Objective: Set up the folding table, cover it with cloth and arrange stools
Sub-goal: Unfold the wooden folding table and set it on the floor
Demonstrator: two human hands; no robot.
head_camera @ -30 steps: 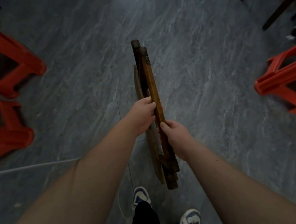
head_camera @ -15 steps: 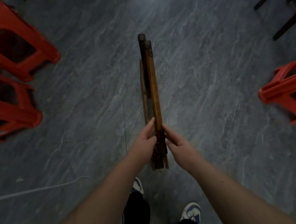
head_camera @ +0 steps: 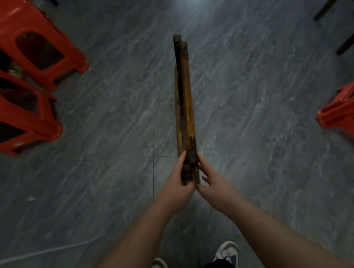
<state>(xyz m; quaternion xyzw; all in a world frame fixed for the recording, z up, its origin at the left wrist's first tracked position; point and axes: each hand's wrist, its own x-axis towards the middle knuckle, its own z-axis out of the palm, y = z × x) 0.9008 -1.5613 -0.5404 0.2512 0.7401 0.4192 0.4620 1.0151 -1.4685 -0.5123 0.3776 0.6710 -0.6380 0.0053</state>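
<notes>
The folded wooden table [head_camera: 185, 104] stands on edge above the grey floor, seen from its thin side, pointing straight away from me. My left hand [head_camera: 178, 180] wraps the near end from the left. My right hand [head_camera: 209, 178] presses the same end from the right, fingers partly spread. Red plastic stools lie tipped on the floor: two at the left [head_camera: 35, 41] [head_camera: 22, 115] and one at the right edge [head_camera: 346, 113]. No cloth is in view.
Dark wooden furniture legs [head_camera: 339, 11] stand at the top right. A thin white cable [head_camera: 44, 252] runs across the floor at the lower left. My shoes [head_camera: 227, 253] are at the bottom. Open grey tiled floor [head_camera: 113, 138] surrounds the table.
Both hands have slid down the folded table from its middle to its near end. The table now points straight ahead instead of leaning left, and the view has shifted so the stools sit lower.
</notes>
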